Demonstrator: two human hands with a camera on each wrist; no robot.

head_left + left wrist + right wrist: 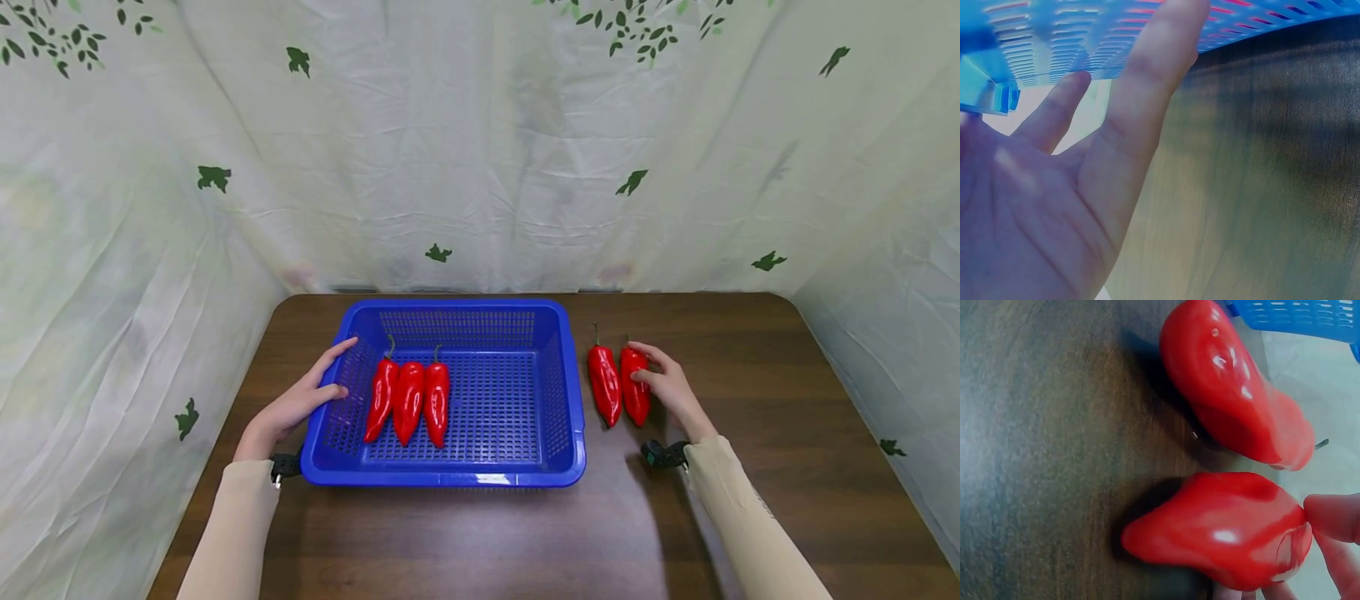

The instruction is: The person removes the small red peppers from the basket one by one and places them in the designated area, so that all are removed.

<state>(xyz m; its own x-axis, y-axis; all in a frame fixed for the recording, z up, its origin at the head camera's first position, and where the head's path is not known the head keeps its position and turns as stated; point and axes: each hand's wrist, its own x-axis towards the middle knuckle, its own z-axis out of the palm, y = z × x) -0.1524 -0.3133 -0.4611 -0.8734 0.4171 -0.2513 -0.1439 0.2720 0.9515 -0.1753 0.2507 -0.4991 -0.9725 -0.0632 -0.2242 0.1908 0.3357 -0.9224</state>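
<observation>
Along the left side of the blue plastic basket [450, 480], my left hand [288, 408] rests with thumb and a finger extended at the rim. The left wrist view shows the palm [1029, 212] and the thumb against the slotted wall [1079, 31]. My right hand [671, 387] holds the rightmost red pepper [634, 392] near its stem end, thumb on one side and fingertips under the other. That pepper [1222, 528] lies over the tabletop in the right wrist view. Just left of it, apart, is another red pepper [604, 385]; this second pepper [1241, 394] is untouched.
Inside the basket, three red peppers [408, 404] lie side by side toward the left, tips facing me. The brown wooden table [465, 550] extends around the basket. Pale curtains [480, 167] with green leaf and bird prints hang behind and at both sides.
</observation>
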